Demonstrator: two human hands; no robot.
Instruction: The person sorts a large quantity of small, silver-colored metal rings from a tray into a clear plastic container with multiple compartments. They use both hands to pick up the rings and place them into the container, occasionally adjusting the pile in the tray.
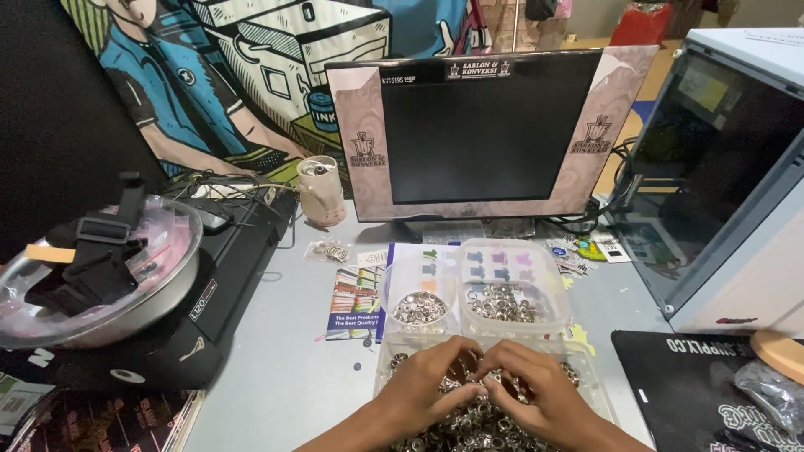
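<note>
Both hands, left hand [425,381] and right hand [536,387], dig into a heap of small silver metal eyelets [477,423].

Fingertips meet and pinch eyelets in the clear plastic tray [589,381] at the grey desk's near edge; two smaller clear tubs of eyelets [502,303] sit just behind, before the dark monitor [490,125].

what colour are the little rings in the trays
Silvery metal, shiny; the rings show best in the head view, beyond both hands.
</note>
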